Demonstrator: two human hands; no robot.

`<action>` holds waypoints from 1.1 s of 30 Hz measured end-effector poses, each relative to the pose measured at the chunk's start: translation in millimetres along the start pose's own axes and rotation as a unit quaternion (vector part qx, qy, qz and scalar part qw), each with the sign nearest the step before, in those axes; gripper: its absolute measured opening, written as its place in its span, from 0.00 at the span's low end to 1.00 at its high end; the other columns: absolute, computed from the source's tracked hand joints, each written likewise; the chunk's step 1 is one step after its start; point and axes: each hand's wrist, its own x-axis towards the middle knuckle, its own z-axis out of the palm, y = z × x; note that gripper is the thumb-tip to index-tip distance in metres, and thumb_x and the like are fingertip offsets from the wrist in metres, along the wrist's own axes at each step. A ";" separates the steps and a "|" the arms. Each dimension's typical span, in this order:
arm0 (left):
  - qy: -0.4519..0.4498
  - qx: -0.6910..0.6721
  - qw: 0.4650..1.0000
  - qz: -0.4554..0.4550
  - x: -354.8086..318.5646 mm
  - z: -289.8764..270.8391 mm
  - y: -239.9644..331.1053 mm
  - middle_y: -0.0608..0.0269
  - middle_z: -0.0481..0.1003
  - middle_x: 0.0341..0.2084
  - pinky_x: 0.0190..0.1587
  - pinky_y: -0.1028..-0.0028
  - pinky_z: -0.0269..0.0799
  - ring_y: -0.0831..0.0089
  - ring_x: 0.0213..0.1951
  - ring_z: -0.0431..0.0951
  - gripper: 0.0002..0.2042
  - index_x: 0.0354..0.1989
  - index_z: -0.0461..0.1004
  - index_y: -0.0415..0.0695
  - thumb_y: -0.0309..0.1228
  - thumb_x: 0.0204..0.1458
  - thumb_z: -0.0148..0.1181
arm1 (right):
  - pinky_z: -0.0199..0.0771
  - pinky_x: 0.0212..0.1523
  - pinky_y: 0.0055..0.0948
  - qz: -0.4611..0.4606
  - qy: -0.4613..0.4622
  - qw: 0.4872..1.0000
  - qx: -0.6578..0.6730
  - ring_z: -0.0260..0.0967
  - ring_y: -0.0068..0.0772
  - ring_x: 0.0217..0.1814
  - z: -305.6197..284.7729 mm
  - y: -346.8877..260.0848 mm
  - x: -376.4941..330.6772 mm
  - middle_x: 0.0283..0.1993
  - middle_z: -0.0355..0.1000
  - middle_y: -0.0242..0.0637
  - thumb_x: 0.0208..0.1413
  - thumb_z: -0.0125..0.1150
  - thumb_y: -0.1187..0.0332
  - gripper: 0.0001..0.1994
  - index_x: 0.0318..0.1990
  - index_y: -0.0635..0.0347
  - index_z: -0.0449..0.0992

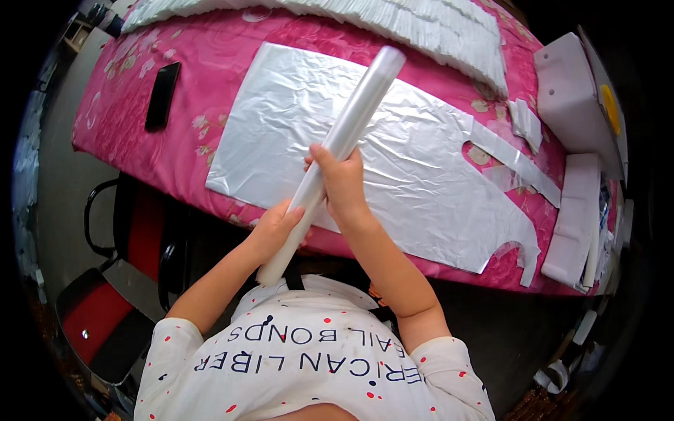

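Note:
A long roll of translucent plastic film [368,91] slants across in front of me, its lower end near my body and its upper end over the table. My left hand [275,230] grips it low down, fingers wrapped round it. Higher up, my right hand [341,177] is closed round the roll with the thumb along its side. Beneath the roll a wrinkled, whitish plastic sheet [407,189] lies spread flat, cut in the outline of an apron. At its right end are curved cut-outs and a long strap [516,161]. The roll hides part of the sheet.
A pink floral cloth covers the table [116,133], with a black phone [162,97] at the left. Thick stacks of folded white plastic [421,35] line the far edge. White boxes [576,98] stand at the right. A red and black chair [105,309] is at lower left.

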 end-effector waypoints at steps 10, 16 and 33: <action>-0.093 -0.018 0.976 -0.195 -32.9 -23.3 -21.9 0.61 0.69 0.19 0.23 0.77 0.68 0.76 0.18 0.70 0.22 0.47 0.66 0.38 0.46 0.55 0.41 | 0.68 0.35 0.18 -0.125 0.084 0.984 -0.099 0.67 0.21 0.38 -117.2 -53.2 66.9 0.39 0.68 0.34 0.53 0.56 0.67 0.21 0.52 0.66 0.61; -0.122 -0.057 0.976 -0.172 -38.1 -32.5 -45.3 0.62 0.69 0.18 0.23 0.78 0.68 0.78 0.18 0.70 0.31 0.51 0.65 0.40 0.54 0.47 0.53 | 0.64 0.31 0.13 -0.056 0.046 0.973 -0.220 0.64 0.14 0.30 -129.4 -80.8 61.5 0.41 0.73 0.32 0.54 0.53 0.67 0.12 0.44 0.61 0.72; -0.089 0.004 0.983 -0.159 -42.1 -27.9 -39.3 0.62 0.70 0.21 0.26 0.78 0.68 0.78 0.21 0.70 0.24 0.47 0.64 0.40 0.44 0.47 0.59 | 0.62 0.26 0.17 0.013 -0.123 0.913 -0.389 0.62 0.15 0.24 -119.0 -78.2 60.1 0.24 0.68 0.26 0.52 0.58 0.65 0.09 0.31 0.62 0.75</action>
